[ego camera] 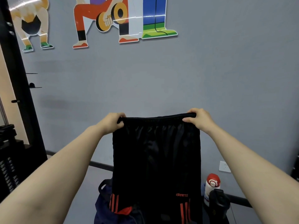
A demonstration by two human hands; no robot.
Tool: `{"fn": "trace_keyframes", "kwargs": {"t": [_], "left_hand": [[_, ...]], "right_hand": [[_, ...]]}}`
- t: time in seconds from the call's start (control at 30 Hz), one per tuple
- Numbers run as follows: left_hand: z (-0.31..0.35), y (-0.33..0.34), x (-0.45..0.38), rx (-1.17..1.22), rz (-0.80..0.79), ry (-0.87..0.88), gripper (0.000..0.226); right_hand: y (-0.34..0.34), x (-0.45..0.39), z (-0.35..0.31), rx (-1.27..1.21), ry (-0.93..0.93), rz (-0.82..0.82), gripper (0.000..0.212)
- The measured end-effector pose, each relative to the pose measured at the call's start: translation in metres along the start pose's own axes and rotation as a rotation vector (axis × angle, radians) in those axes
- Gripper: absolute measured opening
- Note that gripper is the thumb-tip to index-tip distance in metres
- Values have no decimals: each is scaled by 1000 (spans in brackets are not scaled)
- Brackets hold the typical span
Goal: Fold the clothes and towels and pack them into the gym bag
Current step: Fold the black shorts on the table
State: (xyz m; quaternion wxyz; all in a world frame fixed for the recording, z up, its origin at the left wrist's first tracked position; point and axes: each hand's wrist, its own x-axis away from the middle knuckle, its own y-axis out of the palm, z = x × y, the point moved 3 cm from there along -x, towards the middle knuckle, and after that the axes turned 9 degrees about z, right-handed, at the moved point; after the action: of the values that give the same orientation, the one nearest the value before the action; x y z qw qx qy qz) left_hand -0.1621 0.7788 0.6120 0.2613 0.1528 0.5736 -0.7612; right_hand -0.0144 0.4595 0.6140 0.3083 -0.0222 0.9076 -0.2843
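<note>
Both arms stretched forward. Left hand [113, 122] pinches shorts [156, 159] waistband at 10 o'clock end, right hand [199, 119] at 2 o'clock end. Black shorts hang straight down. Below at 6 o'clock, dark blue bag [103, 206], inside hidden. Bottle [212, 186] at 4 o'clock.

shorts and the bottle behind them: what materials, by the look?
Shorts: thin synthetic weave, probably polyester; faint sheen, limp drape, gathered elastic waistband held by left hand and right hand; red stripes and "SPORTS" lettering look printed or sewn on, cannot tell which.
Bottle: seemingly plastic; glossy red cap, pale body, partly hidden by a dark object.
</note>
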Motion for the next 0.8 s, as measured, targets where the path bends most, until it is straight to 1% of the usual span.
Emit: {"fn": "trace_keyframes", "kwargs": {"t": [0.07,0.17,0.3,0.4,0.47,0.53,0.63,0.73,0.8], "left_hand": [[-1,-3,0,81,51,-27,12],[0,-5,0,217,62,-80,11],[-2,-3,1,518,61,-218,6],[-1,6,5,767,133,-405,17],[1,13,9,862,152,-508,25],[1,16,10,897,131,-540,26],[1,15,9,917,53,-514,23],[4,16,9,924,-49,-489,21],[4,17,8,916,-81,-489,24]], "right_hand": [[-3,-2,1,12,-1,23,15],[-4,-4,6,-13,33,48,12],[-2,-2,15,-11,103,70,9],[5,1,19,-47,151,78,10],[6,4,21,-88,186,117,11],[6,5,24,-103,207,151,15],[4,7,28,-49,204,165,21],[4,8,30,21,190,149,21],[4,8,30,46,151,105,18]]}}
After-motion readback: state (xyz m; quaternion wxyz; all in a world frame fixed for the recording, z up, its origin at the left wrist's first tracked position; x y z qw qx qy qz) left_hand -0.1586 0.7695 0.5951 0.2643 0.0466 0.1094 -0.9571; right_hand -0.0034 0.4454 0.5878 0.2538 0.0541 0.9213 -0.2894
